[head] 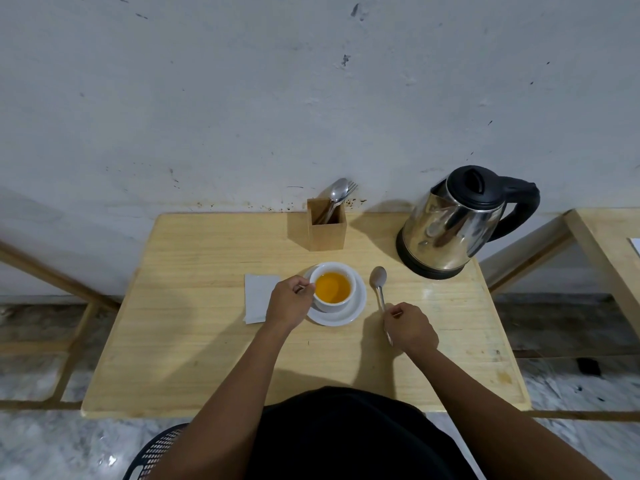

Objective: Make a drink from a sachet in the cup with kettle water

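A white cup (333, 304) holding an orange drink stands on a white saucer (358, 304) in the middle of the wooden table (207, 323). My left hand (289, 301) is closed on the cup's left side, where the handle is hidden by my fingers. My right hand (410, 327) grips the handle of a metal spoon (378, 280), whose bowl lies on the table just right of the saucer. A steel kettle (450, 226) with a black lid and handle sits at the back right. A white sachet or paper (258, 297) lies flat left of the cup.
A wooden holder (327, 225) with a spoon and fork stands at the back by the wall. Another wooden table (609, 244) is at the right edge. A black plastic chair (156, 452) shows at the bottom left.
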A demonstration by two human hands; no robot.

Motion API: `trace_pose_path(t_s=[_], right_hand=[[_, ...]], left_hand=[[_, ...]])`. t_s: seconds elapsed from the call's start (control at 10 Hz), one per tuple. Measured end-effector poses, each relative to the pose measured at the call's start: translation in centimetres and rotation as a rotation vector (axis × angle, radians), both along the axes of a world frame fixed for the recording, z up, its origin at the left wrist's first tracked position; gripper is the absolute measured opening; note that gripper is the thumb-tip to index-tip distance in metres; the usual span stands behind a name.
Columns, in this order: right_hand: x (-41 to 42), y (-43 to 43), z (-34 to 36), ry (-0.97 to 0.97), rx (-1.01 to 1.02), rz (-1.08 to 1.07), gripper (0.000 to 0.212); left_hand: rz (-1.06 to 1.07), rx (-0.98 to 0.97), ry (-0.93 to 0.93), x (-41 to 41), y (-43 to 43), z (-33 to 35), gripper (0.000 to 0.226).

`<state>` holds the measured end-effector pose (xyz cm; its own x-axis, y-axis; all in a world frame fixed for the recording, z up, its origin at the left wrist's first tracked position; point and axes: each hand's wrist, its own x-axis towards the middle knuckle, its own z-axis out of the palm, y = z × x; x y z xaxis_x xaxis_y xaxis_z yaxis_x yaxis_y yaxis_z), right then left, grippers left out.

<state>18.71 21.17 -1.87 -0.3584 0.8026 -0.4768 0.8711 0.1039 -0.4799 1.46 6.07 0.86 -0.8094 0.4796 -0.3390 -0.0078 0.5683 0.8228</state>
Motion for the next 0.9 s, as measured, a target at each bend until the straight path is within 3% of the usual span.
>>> trace_pose_path(t_s=[0.6,0.8,0.9], right_hand=[[-0.5,0.7,1.7,-0.156,0.104,0.195,0.020],[-1.9,1.5,3.2,-0.085,0.085,0.249,0.024],[-3.0,2.2,4.6,0.040,0.092,0.286,0.019]], left_hand=[[0.001,0.004,-0.058,0.0,-0.1,0.4,0.019],[-0.042,-0.035,-0.057,-0.3,0.0,1.1,0.024],[-0.048,-0.090,-0.080,-1.0,0.2,1.8,0.027]])
